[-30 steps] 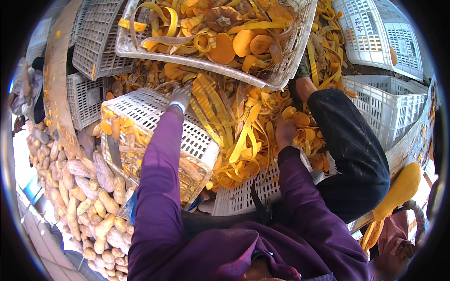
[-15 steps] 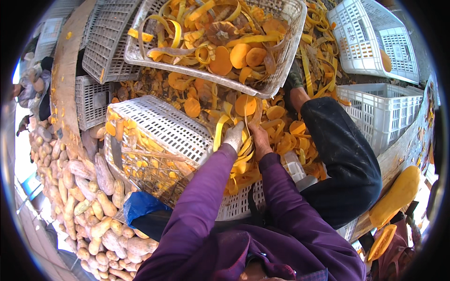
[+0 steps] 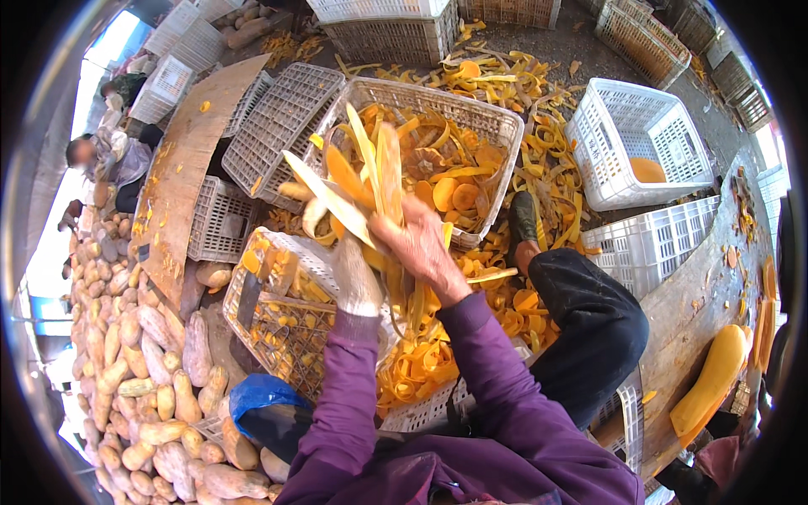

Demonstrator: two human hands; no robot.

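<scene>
A grey crate [image 3: 507, 162] heaped with orange and yellow peelings serves as the landmark. At its near left corner, the right hand [image 3: 425, 248] is bare and closed around a bunch of peel strips [image 3: 390, 168], which fan up and partly cover that corner. The left hand [image 3: 358, 273], in a pale glove, is just beside it, closed on the lower part of the same bunch; its fingertips are partly hidden.

On the near side of the heaped crate lies a loose pile of peelings [image 3: 526, 299], and to its near left a tilted crate [image 3: 282, 337] shows more peelings through its slats. Left of the heaped crate, a slatted crate [image 3: 282, 130] leans beside it, and farther left there is a wooden board [image 3: 189, 160]. Well off to its near left spreads a heap of whole pumpkins [image 3: 160, 396]. To its right stands a white crate [image 3: 602, 160] with an orange piece [image 3: 647, 170] inside. Far to its near right lies a long yellow pumpkin [image 3: 711, 383].
</scene>
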